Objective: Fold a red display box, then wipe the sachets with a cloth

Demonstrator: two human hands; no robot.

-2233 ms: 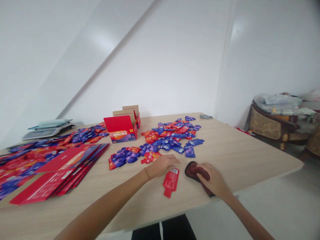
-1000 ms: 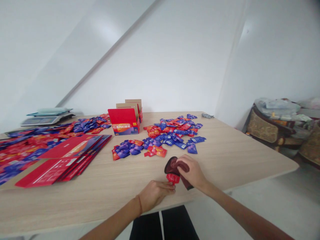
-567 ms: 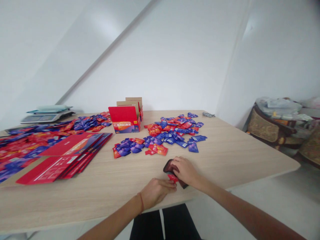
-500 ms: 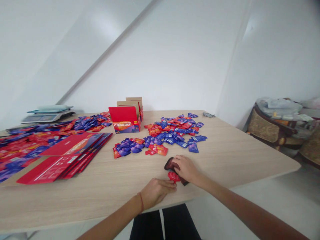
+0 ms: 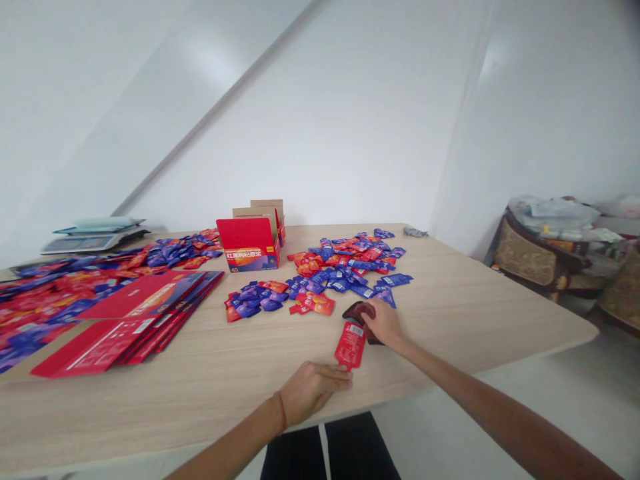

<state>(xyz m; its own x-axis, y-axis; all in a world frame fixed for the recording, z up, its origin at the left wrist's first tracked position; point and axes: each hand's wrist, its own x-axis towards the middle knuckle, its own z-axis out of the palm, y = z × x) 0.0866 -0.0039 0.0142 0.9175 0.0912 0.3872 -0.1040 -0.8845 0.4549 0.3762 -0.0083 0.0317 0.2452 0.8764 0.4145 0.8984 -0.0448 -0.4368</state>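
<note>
A red sachet (image 5: 350,345) with a white barcode label lies flat near the front edge of the table. My left hand (image 5: 315,390) pinches its narrow end with the fingertips. In my right hand (image 5: 384,323) is a bunched dark brown cloth (image 5: 356,310), gripped at the sachet's far end; part of the cloth is hidden under the hand. Just beyond my hands are a few red sachets (image 5: 313,304) and a loose pile of blue and red sachets (image 5: 350,257). A smaller cluster of sachets (image 5: 256,298) sits to the left.
Red printed boxes (image 5: 249,247) stand with raised lids at the back of the table (image 5: 450,300). Flattened red cartons (image 5: 135,313) are stacked at the left, beside a large heap of sachets (image 5: 55,293) and a scale (image 5: 93,239). An armchair (image 5: 530,257) holding bags is at right.
My right hand has drawn the cloth away and slightly right, uncovering most of the red sachet. My left hand stays at the sachet's near end.
</note>
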